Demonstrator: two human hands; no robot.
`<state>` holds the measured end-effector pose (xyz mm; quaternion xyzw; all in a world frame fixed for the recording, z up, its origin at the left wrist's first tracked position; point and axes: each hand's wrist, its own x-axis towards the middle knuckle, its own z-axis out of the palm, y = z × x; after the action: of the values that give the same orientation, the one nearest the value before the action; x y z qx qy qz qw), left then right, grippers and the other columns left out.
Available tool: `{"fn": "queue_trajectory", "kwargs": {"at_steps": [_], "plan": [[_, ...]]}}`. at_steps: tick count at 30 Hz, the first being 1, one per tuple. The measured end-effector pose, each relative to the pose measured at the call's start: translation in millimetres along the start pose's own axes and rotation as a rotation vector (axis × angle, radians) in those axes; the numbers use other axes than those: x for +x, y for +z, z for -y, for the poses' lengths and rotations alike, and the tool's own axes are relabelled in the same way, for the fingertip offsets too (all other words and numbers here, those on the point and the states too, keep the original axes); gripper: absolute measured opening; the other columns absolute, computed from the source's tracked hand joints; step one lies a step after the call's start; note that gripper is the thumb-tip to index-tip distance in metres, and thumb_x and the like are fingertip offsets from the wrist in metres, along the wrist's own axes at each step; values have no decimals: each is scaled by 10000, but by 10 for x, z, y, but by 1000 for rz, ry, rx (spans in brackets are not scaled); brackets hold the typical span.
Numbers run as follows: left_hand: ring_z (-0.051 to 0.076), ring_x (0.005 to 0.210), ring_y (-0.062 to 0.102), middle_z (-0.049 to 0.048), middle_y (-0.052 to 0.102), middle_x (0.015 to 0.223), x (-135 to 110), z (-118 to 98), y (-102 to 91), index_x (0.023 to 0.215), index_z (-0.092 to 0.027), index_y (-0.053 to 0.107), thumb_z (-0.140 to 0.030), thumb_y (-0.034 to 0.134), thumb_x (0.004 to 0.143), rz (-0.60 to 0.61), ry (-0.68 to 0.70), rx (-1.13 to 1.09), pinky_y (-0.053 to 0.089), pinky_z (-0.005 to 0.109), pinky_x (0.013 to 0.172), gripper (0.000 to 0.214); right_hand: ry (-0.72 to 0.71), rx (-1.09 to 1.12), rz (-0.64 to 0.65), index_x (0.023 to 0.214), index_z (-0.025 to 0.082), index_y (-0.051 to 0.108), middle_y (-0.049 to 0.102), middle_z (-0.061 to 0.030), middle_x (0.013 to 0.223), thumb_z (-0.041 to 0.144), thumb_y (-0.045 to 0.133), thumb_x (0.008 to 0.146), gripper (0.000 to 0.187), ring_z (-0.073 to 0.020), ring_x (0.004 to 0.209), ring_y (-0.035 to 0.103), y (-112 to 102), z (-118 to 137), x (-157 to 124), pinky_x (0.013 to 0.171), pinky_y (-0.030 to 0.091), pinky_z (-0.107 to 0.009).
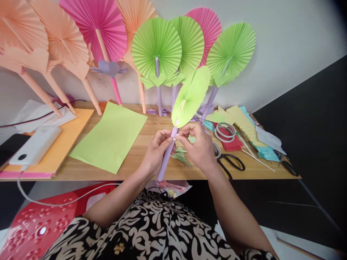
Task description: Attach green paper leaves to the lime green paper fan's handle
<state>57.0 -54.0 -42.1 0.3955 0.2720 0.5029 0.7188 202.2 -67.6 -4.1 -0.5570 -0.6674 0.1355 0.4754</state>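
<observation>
A light-green pleated paper fan on a rolled purple paper handle is held upright and tilted in front of me. My left hand is closed around the handle below the fan, thumb in front. My right hand pinches at the upper handle, where a small white strip shows between the fingertips; whether it is tape I cannot tell. Under the right hand lies a folded green paper piece. Black-handled scissors lie to the right of that hand, their blades partly hidden.
Finished green fans, pink and orange ones lean against the wall. A green sheet lies left of the hands. Tape rolls and paper scraps are at the right. A white power bank with a cable sits at the left.
</observation>
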Motion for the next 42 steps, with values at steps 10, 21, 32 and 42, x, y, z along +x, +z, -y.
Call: {"fn": "queue_trajectory", "kwargs": {"at_steps": [10, 21, 32, 42], "plan": [[63, 594, 542, -37, 585, 824, 12, -13, 43, 953, -193, 530, -343, 783, 831, -14, 65, 52, 442, 209, 544, 319, -180, -162, -13, 964, 273, 608, 721, 10, 890, 213, 659, 910, 96, -184, 819, 681, 20, -55, -36, 764, 523, -330], [57, 553, 526, -45, 573, 785, 4, -49, 143, 954, -202, 494, -224, 674, 862, -69, 41, 28, 438, 209, 521, 203, -377, -221, -113, 1026, 313, 631, 733, -14, 948, 223, 620, 955, 115, -243, 946, 645, 133, -181, -100, 893, 520, -450], [65, 547, 538, -55, 560, 744, -22, -46, 140, 951, -205, 488, -252, 689, 864, -26, 38, -27, 418, 208, 516, 224, -467, -326, -294, 1108, 316, 584, 720, -41, 1128, 249, 710, 902, 251, -278, 1099, 643, 90, -118, -12, 951, 494, -491], [67, 552, 544, -52, 560, 749, 6, -39, 106, 953, -207, 489, -233, 670, 869, -53, 45, -10, 425, 211, 525, 202, -276, -159, -139, 935, 256, 632, 692, -14, 863, 213, 559, 985, 98, -201, 846, 627, 46, -29, -55, 788, 480, -370]]}}
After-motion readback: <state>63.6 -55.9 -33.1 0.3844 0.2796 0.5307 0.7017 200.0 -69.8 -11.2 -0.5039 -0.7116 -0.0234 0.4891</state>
